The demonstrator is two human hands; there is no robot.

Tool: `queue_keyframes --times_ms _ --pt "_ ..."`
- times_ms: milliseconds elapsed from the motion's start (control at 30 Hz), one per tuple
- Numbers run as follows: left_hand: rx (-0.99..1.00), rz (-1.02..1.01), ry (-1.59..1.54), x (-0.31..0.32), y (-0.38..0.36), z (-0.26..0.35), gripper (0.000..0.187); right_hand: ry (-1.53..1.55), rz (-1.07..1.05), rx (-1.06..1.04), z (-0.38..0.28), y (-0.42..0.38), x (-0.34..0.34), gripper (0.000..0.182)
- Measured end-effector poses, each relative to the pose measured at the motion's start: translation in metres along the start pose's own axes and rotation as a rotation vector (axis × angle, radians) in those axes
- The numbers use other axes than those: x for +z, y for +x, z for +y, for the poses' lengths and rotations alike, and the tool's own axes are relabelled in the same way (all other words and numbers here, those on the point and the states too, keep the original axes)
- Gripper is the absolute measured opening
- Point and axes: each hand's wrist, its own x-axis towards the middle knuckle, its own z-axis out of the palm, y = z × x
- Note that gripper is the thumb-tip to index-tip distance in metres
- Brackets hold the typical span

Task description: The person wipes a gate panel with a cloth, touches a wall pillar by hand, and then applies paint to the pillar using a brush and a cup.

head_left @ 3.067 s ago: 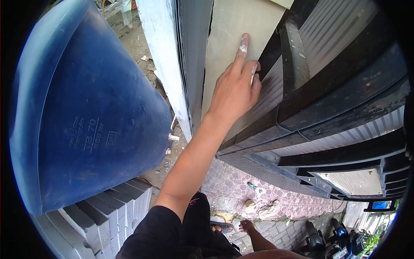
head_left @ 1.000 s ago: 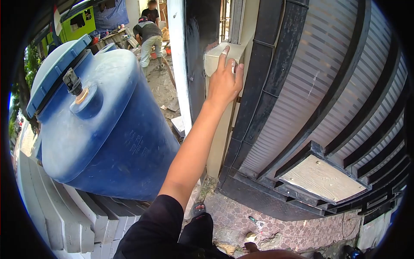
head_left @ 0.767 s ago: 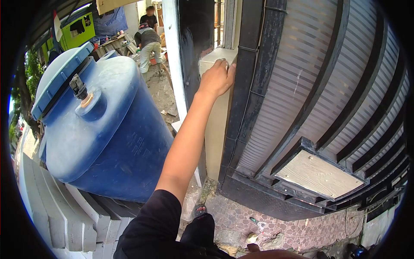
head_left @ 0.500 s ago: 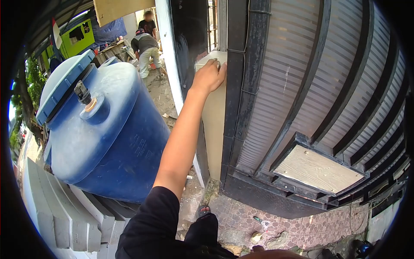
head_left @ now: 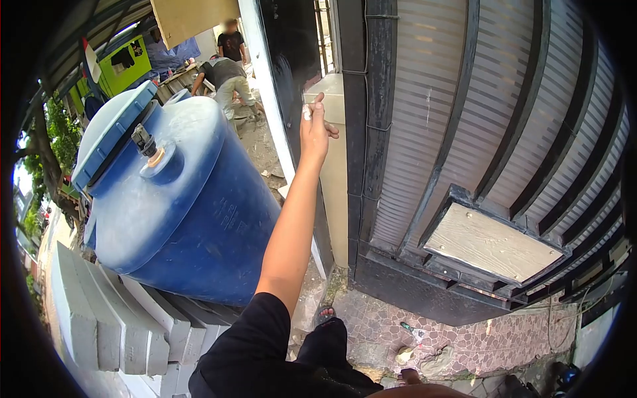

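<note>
My left hand (head_left: 317,132) is stretched forward, its fingers apart and partly bent, in front of a beige tiled post (head_left: 336,172). A small white patch shows at its fingers; I cannot tell whether it is a held piece or a smear. The post's pale top (head_left: 328,85) lies just beyond the fingertips, between a dark panel (head_left: 290,66) and a black metal frame (head_left: 356,132). At the bottom edge shows part of my right hand (head_left: 410,377), its fingers mostly hidden behind the forearm.
A large blue water tank (head_left: 199,205) stands at left above stacked grey blocks (head_left: 109,325). On the right is a black-barred gate (head_left: 458,132) with a beige plate (head_left: 491,242). Two people are behind, one bending down (head_left: 232,79). Stone paving (head_left: 464,341) lies below.
My left hand has come off the top of the post and turned, its fingers spreading. The view has shifted slightly. The bending person has leaned further left.
</note>
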Motion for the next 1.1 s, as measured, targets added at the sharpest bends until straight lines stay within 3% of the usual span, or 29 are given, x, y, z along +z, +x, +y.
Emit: queue_keyframes --times_ms 67,100,133,300,333,400,600,667,767,1033,1100 --pt "-0.014 0.031 0.354 0.006 -0.003 -0.018 0.028 0.028 0.008 0.024 -0.005 -0.019 0.001 0.035" --pt "0.169 0.027 0.574 0.002 0.003 -0.032 0.031 0.040 0.017 0.034 -0.004 -0.020 0.000 0.035" --pt "0.160 0.044 0.565 -0.001 0.007 -0.047 0.031 0.053 0.027 0.044 -0.002 -0.022 -0.001 0.036" --pt "0.430 0.063 0.872 0.019 0.043 -0.006 0.027 0.137 0.061 0.102 0.009 -0.035 -0.010 0.037" --pt "0.420 0.064 0.868 0.021 0.063 -0.007 0.027 0.138 0.068 0.110 0.015 -0.037 -0.017 0.037" --pt "0.326 -0.090 1.213 0.027 0.100 -0.007 0.027 0.268 0.037 0.109 0.018 -0.049 -0.024 0.037" --pt "0.007 -0.472 1.304 0.040 0.159 0.012 0.039 0.605 0.360 0.072 -0.045 -0.129 0.029 0.032" --pt "-0.018 -0.515 1.305 0.046 0.169 0.008 0.039 0.649 0.366 0.018 -0.069 -0.143 0.045 0.034" --pt "-0.208 -0.649 1.384 0.055 0.189 -0.007 0.047 0.710 0.385 -0.037 -0.091 -0.158 0.064 0.034" --pt "-0.334 -0.876 1.441 0.058 0.186 -0.007 0.050 0.479 0.333 -0.096 -0.116 -0.197 0.082 0.032" --pt "-0.217 -0.790 1.447 0.059 0.181 0.002 0.050 0.425 0.332 -0.138 -0.115 -0.198 0.079 0.032"
